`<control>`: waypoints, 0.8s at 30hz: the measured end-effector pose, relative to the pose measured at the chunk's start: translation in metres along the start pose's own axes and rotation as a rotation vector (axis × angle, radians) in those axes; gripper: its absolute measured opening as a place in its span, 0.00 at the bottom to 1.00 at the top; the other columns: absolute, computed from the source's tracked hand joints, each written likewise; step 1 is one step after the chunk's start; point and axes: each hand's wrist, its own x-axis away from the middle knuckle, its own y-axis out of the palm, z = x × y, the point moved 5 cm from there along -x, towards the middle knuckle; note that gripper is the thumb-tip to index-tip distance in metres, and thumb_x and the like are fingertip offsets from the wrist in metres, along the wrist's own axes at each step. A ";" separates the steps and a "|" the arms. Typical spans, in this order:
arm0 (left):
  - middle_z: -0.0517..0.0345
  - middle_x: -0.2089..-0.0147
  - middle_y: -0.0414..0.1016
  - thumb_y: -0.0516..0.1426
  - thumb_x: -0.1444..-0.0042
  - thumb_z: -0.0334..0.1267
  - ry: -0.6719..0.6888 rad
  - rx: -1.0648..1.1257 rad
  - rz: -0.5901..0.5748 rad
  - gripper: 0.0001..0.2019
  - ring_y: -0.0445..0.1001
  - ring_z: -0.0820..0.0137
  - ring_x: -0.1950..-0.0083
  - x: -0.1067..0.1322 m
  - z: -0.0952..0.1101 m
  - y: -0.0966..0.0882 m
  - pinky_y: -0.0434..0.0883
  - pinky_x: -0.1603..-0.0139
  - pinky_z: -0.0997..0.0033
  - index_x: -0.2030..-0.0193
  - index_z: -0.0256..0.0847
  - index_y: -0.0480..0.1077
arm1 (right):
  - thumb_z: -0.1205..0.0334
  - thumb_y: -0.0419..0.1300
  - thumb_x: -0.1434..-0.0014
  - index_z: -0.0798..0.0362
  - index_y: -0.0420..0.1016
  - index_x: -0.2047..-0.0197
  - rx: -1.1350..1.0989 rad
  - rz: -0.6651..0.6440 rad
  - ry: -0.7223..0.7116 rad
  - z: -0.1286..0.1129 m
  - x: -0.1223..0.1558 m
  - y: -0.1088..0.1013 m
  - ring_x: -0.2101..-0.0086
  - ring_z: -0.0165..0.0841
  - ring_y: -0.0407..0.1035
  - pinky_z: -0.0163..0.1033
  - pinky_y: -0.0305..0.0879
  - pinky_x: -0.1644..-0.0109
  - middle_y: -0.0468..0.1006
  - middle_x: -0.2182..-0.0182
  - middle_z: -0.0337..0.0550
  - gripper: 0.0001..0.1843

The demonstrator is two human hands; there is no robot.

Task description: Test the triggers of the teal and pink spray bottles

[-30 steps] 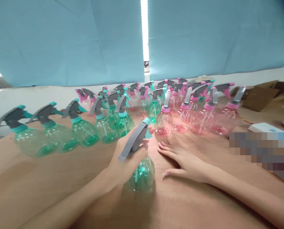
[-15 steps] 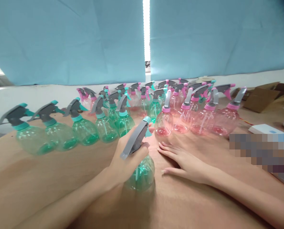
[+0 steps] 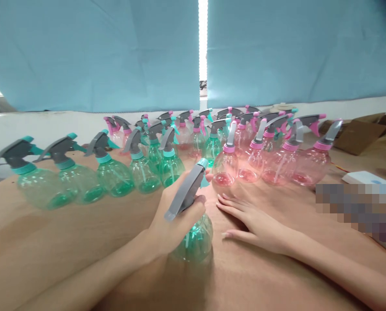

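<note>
My left hand (image 3: pixel 171 222) is wrapped round the neck of a green spray bottle (image 3: pixel 194 239) with a grey trigger and teal nozzle; the bottle stands on the brown table (image 3: pixel 66 242) in front of me. My right hand (image 3: pixel 256 220) lies flat on the table just right of that bottle, fingers stretched out and holding nothing. Behind my hands stands a row of green spray bottles (image 3: pixel 115 175) on the left and a row of pink spray bottles (image 3: pixel 279 166) on the right.
More green and pink bottles crowd the middle at the back (image 3: pixel 193 129). A brown cardboard box (image 3: pixel 358 134) and a white flat object (image 3: pixel 363 177) sit at the right. Blue curtains (image 3: pixel 92 52) hang behind the table.
The view has drifted slightly. Both hands and the held bottle stay where they were.
</note>
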 end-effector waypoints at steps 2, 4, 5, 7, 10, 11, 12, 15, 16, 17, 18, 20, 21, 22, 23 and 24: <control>0.66 0.71 0.53 0.52 0.45 0.30 -0.005 0.006 -0.006 0.18 0.50 0.74 0.73 0.001 0.000 0.000 0.54 0.69 0.69 0.48 0.48 0.66 | 0.34 0.51 0.40 0.53 0.52 0.30 -0.001 -0.004 0.001 0.000 0.000 0.000 0.33 0.47 0.44 0.57 0.43 0.31 0.50 0.31 0.48 0.44; 0.66 0.72 0.52 0.52 0.45 0.30 -0.007 0.003 -0.009 0.17 0.50 0.74 0.73 0.001 -0.001 0.000 0.54 0.70 0.69 0.49 0.48 0.66 | 0.35 0.51 0.40 0.53 0.52 0.30 -0.003 -0.002 0.000 0.000 0.000 0.000 0.33 0.46 0.44 0.57 0.43 0.31 0.50 0.31 0.48 0.43; 0.66 0.72 0.52 0.52 0.44 0.30 -0.005 -0.001 -0.009 0.16 0.50 0.74 0.73 0.001 -0.001 0.000 0.54 0.70 0.69 0.50 0.48 0.66 | 0.35 0.51 0.39 0.52 0.52 0.30 -0.004 0.001 -0.001 0.000 0.000 0.000 0.33 0.46 0.44 0.57 0.43 0.31 0.50 0.31 0.48 0.43; 0.66 0.72 0.51 0.52 0.44 0.30 0.007 -0.012 -0.007 0.12 0.50 0.74 0.73 0.000 -0.001 0.000 0.54 0.70 0.69 0.54 0.47 0.65 | 0.35 0.52 0.39 0.52 0.52 0.30 -0.012 0.010 -0.004 0.000 0.000 0.000 0.33 0.46 0.44 0.57 0.43 0.31 0.50 0.31 0.48 0.42; 0.66 0.72 0.49 0.53 0.45 0.30 0.025 -0.031 0.008 0.06 0.50 0.74 0.73 0.000 0.000 -0.001 0.54 0.71 0.69 0.62 0.45 0.62 | 0.36 0.53 0.40 0.51 0.52 0.30 -0.031 0.018 -0.004 0.000 0.000 0.000 0.33 0.47 0.44 0.57 0.43 0.31 0.51 0.31 0.48 0.42; 0.66 0.72 0.49 0.53 0.45 0.30 0.030 -0.037 0.011 0.06 0.51 0.74 0.73 0.000 0.000 -0.002 0.54 0.71 0.69 0.64 0.45 0.60 | 0.36 0.53 0.40 0.51 0.53 0.30 -0.034 0.019 -0.003 0.000 0.000 0.000 0.33 0.47 0.44 0.57 0.43 0.31 0.51 0.31 0.48 0.42; 0.66 0.72 0.49 0.53 0.45 0.30 0.034 -0.042 0.013 0.05 0.53 0.74 0.73 0.000 0.001 -0.002 0.54 0.71 0.70 0.65 0.45 0.59 | 0.36 0.53 0.40 0.51 0.53 0.30 -0.034 0.018 -0.002 0.000 0.000 0.000 0.33 0.47 0.44 0.57 0.43 0.32 0.51 0.31 0.48 0.42; 0.66 0.72 0.52 0.52 0.45 0.32 0.038 -0.059 0.005 0.04 0.58 0.73 0.72 0.000 0.003 -0.002 0.57 0.70 0.70 0.65 0.44 0.60 | 0.35 0.52 0.39 0.51 0.52 0.30 -0.020 0.010 0.000 0.000 0.001 -0.001 0.33 0.47 0.43 0.57 0.43 0.31 0.50 0.31 0.48 0.42; 0.65 0.72 0.53 0.52 0.45 0.32 0.038 -0.065 0.005 0.04 0.59 0.72 0.71 0.000 0.003 -0.002 0.58 0.70 0.70 0.64 0.44 0.60 | 0.35 0.51 0.39 0.51 0.52 0.30 -0.015 0.008 0.000 0.000 0.001 -0.001 0.33 0.47 0.43 0.57 0.43 0.31 0.50 0.31 0.48 0.42; 0.65 0.72 0.53 0.52 0.45 0.32 0.036 -0.070 0.008 0.04 0.61 0.72 0.71 0.000 0.003 -0.002 0.58 0.70 0.70 0.64 0.44 0.61 | 0.35 0.51 0.39 0.52 0.52 0.30 -0.012 0.006 0.000 -0.001 0.001 -0.001 0.33 0.47 0.43 0.57 0.43 0.31 0.50 0.31 0.48 0.42; 0.65 0.73 0.54 0.52 0.45 0.32 0.033 -0.073 0.010 0.04 0.61 0.72 0.71 0.000 0.003 -0.002 0.58 0.70 0.70 0.63 0.44 0.61 | 0.35 0.51 0.39 0.52 0.53 0.30 -0.011 0.006 -0.001 -0.001 0.001 -0.001 0.33 0.47 0.44 0.57 0.43 0.31 0.50 0.31 0.48 0.42; 0.65 0.73 0.54 0.52 0.45 0.32 0.026 -0.067 0.005 0.05 0.62 0.72 0.71 0.000 0.003 -0.002 0.58 0.71 0.71 0.61 0.45 0.62 | 0.35 0.51 0.39 0.52 0.53 0.31 -0.014 0.011 -0.001 -0.002 0.001 -0.002 0.33 0.47 0.44 0.57 0.43 0.32 0.50 0.31 0.49 0.42; 0.66 0.74 0.53 0.52 0.44 0.32 0.022 -0.059 -0.001 0.06 0.61 0.72 0.72 0.000 0.003 -0.002 0.58 0.72 0.71 0.59 0.45 0.63 | 0.35 0.51 0.39 0.51 0.54 0.31 -0.017 0.015 -0.002 -0.002 0.001 -0.002 0.33 0.47 0.45 0.58 0.44 0.32 0.51 0.32 0.48 0.42; 0.66 0.75 0.53 0.52 0.44 0.32 0.016 -0.053 -0.012 0.08 0.60 0.72 0.73 0.001 0.003 -0.002 0.57 0.72 0.71 0.57 0.46 0.63 | 0.35 0.52 0.39 0.51 0.54 0.31 -0.021 0.020 -0.001 -0.002 0.000 -0.003 0.33 0.48 0.45 0.58 0.44 0.32 0.51 0.32 0.49 0.41; 0.67 0.75 0.52 0.52 0.44 0.32 0.009 -0.049 -0.022 0.09 0.59 0.72 0.73 0.001 0.003 -0.002 0.57 0.73 0.71 0.56 0.46 0.63 | 0.35 0.52 0.39 0.51 0.54 0.31 -0.024 0.025 -0.001 -0.003 0.000 -0.003 0.34 0.48 0.45 0.58 0.45 0.32 0.52 0.32 0.49 0.41; 0.67 0.76 0.52 0.52 0.44 0.32 -0.001 -0.048 -0.027 0.08 0.58 0.73 0.74 0.001 0.003 -0.003 0.57 0.73 0.71 0.57 0.46 0.64 | 0.35 0.52 0.39 0.51 0.54 0.31 -0.025 0.030 0.000 -0.003 0.000 -0.003 0.34 0.48 0.46 0.58 0.45 0.32 0.53 0.32 0.49 0.41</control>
